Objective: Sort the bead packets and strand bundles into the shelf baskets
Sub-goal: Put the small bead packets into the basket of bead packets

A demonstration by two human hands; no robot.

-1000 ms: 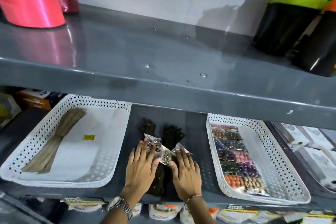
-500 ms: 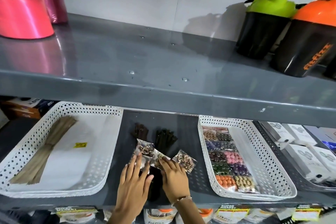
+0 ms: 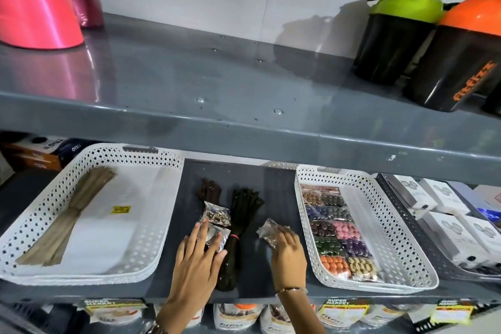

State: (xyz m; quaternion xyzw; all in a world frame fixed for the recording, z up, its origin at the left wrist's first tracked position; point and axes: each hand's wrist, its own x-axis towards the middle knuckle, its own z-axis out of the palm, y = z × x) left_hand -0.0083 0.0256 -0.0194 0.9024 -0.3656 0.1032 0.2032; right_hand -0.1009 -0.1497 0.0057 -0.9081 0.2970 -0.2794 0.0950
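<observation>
Two white perforated baskets stand on the grey shelf. The left basket [image 3: 151, 260] holds one tan strand bundle [image 3: 67, 214]. The right basket [image 3: 401, 247] holds several bead packets [image 3: 336, 238] in rows along its left side. Between the baskets lie a dark strand bundle [image 3: 238, 230] and a brown strand bundle [image 3: 208, 190]. My left hand [image 3: 198, 260] rests flat on clear bead packets [image 3: 217, 214] lying over the brown bundle. My right hand [image 3: 288, 252] grips a clear bead packet [image 3: 267, 230] just left of the right basket.
A grey upper shelf [image 3: 244, 127] overhangs the baskets, carrying pink ribbon rolls [image 3: 35, 8] at left and shaker bottles [image 3: 433, 49] at right. A dark basket with white boxes [image 3: 444, 214] stands at far right. Packaged goods [image 3: 233, 317] hang below the shelf edge.
My right hand has pulled one bead packet off the pile and moved it right, toward the right basket. My left hand stays on the remaining packets, and the dark bundle is now uncovered.
</observation>
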